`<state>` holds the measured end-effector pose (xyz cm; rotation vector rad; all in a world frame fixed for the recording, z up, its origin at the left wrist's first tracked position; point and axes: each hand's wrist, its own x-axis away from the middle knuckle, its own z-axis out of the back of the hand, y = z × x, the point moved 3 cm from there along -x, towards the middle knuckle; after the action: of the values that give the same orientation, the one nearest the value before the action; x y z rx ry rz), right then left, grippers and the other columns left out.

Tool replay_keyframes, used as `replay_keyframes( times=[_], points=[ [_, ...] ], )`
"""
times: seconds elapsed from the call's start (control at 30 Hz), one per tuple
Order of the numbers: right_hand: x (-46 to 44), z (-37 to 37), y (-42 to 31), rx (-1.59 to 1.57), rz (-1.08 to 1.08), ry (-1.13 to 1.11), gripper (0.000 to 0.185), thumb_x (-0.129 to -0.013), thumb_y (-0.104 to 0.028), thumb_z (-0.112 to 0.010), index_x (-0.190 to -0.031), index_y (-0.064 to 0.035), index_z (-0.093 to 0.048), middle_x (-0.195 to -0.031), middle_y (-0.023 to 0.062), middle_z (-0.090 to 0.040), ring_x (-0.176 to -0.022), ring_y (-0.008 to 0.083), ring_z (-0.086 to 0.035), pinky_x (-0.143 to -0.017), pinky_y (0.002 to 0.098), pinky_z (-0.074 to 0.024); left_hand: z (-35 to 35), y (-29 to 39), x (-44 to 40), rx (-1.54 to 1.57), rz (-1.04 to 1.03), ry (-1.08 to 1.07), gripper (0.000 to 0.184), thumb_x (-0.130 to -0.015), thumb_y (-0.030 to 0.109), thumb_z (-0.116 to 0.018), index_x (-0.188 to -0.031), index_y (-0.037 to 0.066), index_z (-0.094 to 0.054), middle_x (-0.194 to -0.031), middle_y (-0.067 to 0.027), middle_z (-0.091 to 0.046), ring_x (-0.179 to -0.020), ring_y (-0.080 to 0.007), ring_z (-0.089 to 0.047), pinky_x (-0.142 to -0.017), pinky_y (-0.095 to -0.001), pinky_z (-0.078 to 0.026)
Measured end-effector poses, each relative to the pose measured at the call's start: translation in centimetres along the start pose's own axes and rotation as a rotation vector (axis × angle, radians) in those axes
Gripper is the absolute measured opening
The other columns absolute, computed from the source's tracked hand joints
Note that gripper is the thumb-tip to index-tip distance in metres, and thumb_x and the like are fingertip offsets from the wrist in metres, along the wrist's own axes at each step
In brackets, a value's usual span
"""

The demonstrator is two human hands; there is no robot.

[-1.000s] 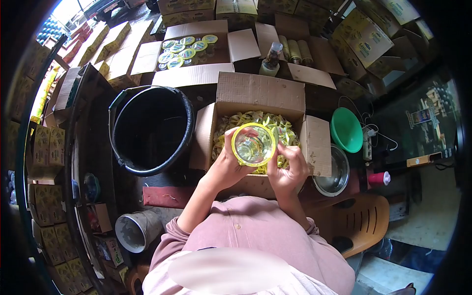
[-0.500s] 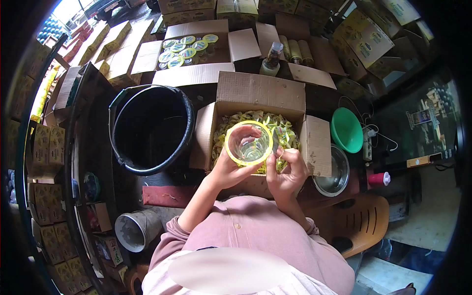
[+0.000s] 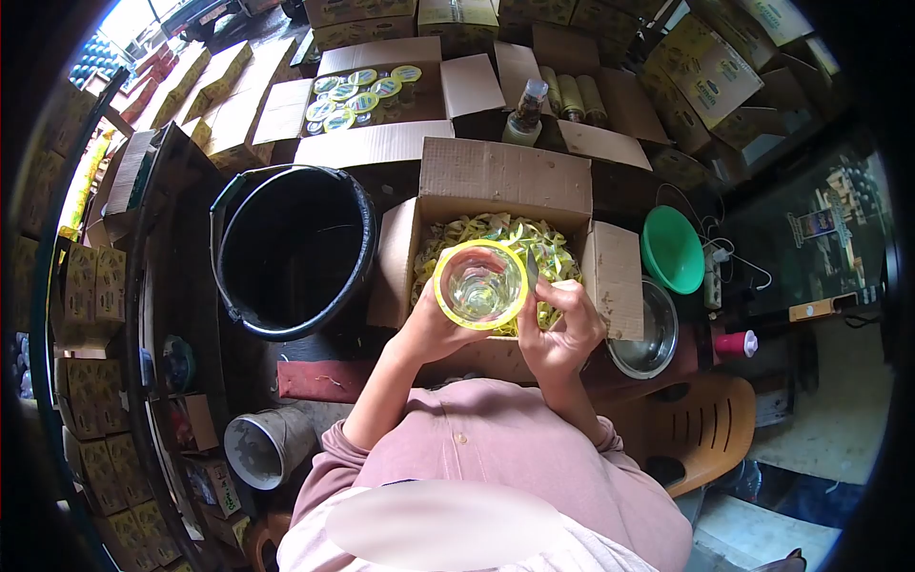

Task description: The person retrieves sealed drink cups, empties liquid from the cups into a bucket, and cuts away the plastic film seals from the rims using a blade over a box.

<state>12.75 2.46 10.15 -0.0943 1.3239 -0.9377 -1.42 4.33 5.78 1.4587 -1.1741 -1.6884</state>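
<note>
My left hand [image 3: 431,322] is wrapped round a clear cup [image 3: 482,297] with a yellow rim, its open mouth turned up toward me. Through the clear wall, parts of my fingers show. Close by the rim's right side, my right hand [image 3: 562,332] pinches a small, thin dark blade [image 3: 531,263] that points upward. Whether the blade touches the rim, I cannot tell. Both hands are over the near part of a cardboard box [image 3: 505,176] that holds a heap of yellow-green strips [image 3: 553,243].
A black bucket [image 3: 367,250] stands left of the box. On the right are a green bowl [image 3: 673,250], a clear bowl [image 3: 658,355] and a pink thread spool [image 3: 732,344]. Farther back, an open carton [image 3: 376,143] holds several lidded cups, beside a bottle [image 3: 524,114].
The cup has tipped slightly and shifted a little left and down. My right hand has moved slightly right, and the blade now stands out more clearly beside the rim.
</note>
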Motion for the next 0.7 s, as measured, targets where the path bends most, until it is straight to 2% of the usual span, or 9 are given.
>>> replay_keyframes(
  times=[0.1,0.37,0.47,0.67,0.7],
  points=[
    [0.0,0.0,0.2,0.037,-0.034,-0.011,0.020,-0.065,0.005,-0.067,-0.082,-0.0024,-0.061,-0.070,0.0084,-0.060,-0.061,0.0178,-0.060,-0.056,0.0262,-0.0477,-0.1,0.2,0.0,-0.120,-0.069,-0.070,0.068,-0.062,0.007,-0.077,-0.118,0.003,-0.039,-0.111,-0.0097,-0.049,-0.104,-0.0197,-0.050,-0.092,-0.0316,-0.040],
    [0.8,0.2,0.2,-0.086,-0.140,0.051,0.014,-0.069,0.003,-0.067,-0.079,-0.0015,-0.058,-0.069,0.0093,-0.060,-0.060,0.0166,-0.059,-0.053,0.0252,-0.0465,-0.4,-0.2,0.0,0.298,0.015,-0.008,0.073,-0.059,0.006,-0.077,-0.120,0.003,-0.036,-0.114,-0.0094,-0.048,-0.109,-0.0184,-0.047,-0.095,-0.0332,-0.037],
    [0.5,0.3,-0.5,-0.086,-0.057,0.037,0.014,-0.069,0.004,-0.066,-0.079,-0.0014,-0.058,-0.067,0.0086,-0.059,-0.056,0.0156,-0.058,-0.051,0.0250,-0.0457,-0.3,-0.2,0.3,0.215,0.073,0.018,0.073,-0.057,0.008,-0.078,-0.119,0.004,-0.039,-0.114,-0.0090,-0.047,-0.109,-0.0191,-0.046,-0.095,-0.0331,-0.037],
    [1.0,0.3,-0.5,-0.021,0.006,0.004,0.019,-0.067,0.006,-0.066,-0.083,-0.0023,-0.060,-0.067,0.0076,-0.059,-0.058,0.0162,-0.058,-0.053,0.0262,-0.0467,0.0,-1.1,0.6,0.022,-0.065,-0.084,0.068,-0.056,0.009,-0.080,-0.114,0.003,-0.046,-0.114,-0.0090,-0.047,-0.110,-0.0205,-0.045,-0.096,-0.0337,-0.035],
    [0.9,0.3,-0.3,-0.023,-0.006,-0.007,0.019,-0.067,0.006,-0.066,-0.082,-0.0026,-0.060,-0.067,0.0075,-0.059,-0.058,0.0163,-0.058,-0.053,0.0262,-0.0467,-0.3,-0.9,0.8,0.067,-0.022,-0.075,0.068,-0.056,0.009,-0.080,-0.114,0.003,-0.046,-0.113,-0.0100,-0.047,-0.108,-0.0222,-0.046,-0.096,-0.0342,-0.035]
  ],
)
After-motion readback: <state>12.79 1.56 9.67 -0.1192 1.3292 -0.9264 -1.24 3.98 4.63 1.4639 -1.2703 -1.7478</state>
